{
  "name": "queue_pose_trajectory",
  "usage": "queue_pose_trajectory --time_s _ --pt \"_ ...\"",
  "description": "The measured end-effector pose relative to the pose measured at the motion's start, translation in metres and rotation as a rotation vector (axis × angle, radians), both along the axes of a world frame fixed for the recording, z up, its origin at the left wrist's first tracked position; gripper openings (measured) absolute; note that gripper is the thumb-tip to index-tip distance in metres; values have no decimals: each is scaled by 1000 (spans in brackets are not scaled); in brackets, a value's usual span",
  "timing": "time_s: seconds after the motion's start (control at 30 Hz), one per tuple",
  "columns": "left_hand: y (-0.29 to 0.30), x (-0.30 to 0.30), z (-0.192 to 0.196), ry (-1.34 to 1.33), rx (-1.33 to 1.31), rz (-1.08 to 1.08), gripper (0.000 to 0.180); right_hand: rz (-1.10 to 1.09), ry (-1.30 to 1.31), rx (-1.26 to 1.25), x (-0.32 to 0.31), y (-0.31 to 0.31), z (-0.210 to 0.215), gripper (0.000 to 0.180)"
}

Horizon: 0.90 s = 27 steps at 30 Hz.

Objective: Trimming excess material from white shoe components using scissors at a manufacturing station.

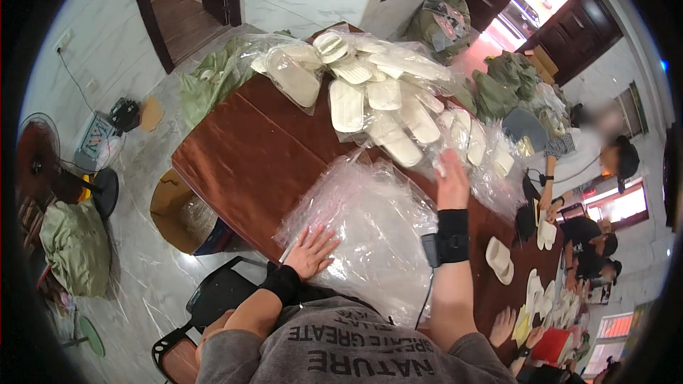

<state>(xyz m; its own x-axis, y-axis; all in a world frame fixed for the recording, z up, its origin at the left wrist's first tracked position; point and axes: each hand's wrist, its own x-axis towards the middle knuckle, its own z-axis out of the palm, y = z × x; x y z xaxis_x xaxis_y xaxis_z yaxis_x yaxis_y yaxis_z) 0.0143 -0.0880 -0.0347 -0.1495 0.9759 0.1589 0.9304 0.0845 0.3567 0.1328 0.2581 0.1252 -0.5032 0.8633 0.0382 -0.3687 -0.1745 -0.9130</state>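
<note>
Pale marbled walls and a grey marbled floor (pixel 146 281) surround a long table covered with a brown cloth (pixel 235 149). A fan (pixel 39 146) and a green sack (pixel 77 249) stand on the floor to the left, and an open cardboard box (pixel 171 210) sits just off the tabletop's near-left corner. A black chair (pixel 220 291) is beside the near edge.

Clear plastic bags (pixel 377 220) lie in a loose, overlapping stack on the tabletop, reaching from the near edge, against the person's body, toward the middle. The left hand (pixel 310 250) rests on the stack's left margin, palm down with the fingers spread, so the bags lie under it and to its right. The right hand (pixel 452 178) is raised past the stack's far-right side, fingers extended, near the bagged slippers (pixel 398 117); whether its fingertips pinch any film cannot be told. Both wrists, 2 in all, wear black bands.

The bagged slippers, cream-white, form a pile along the tabletop's far edge, starting at the far-left corner. A loose cream slipper (pixel 499 260) lies to the right of the right forearm. Farther along toward the tabletop's right end are more slippers (pixel 544 299), with other people (pixel 587 242) at the far edge.
</note>
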Motion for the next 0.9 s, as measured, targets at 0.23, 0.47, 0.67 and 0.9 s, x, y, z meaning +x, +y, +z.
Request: queue_pose_trajectory --time_s 0.23,0.47,0.67,0.9 --pt "7 0 11 47 -39 -6 55 -318 -10 454 106 -10 136 41" --pt "11 1 8 14 10 -8 55 -427 -492 811 139 -91 202 20" --pt "10 4 7 42 8 -11 55 262 -628 978 44 -139 100 14" --pt "12 4 -7 61 21 -21 55 851 -642 1125 35 -238 58 29"
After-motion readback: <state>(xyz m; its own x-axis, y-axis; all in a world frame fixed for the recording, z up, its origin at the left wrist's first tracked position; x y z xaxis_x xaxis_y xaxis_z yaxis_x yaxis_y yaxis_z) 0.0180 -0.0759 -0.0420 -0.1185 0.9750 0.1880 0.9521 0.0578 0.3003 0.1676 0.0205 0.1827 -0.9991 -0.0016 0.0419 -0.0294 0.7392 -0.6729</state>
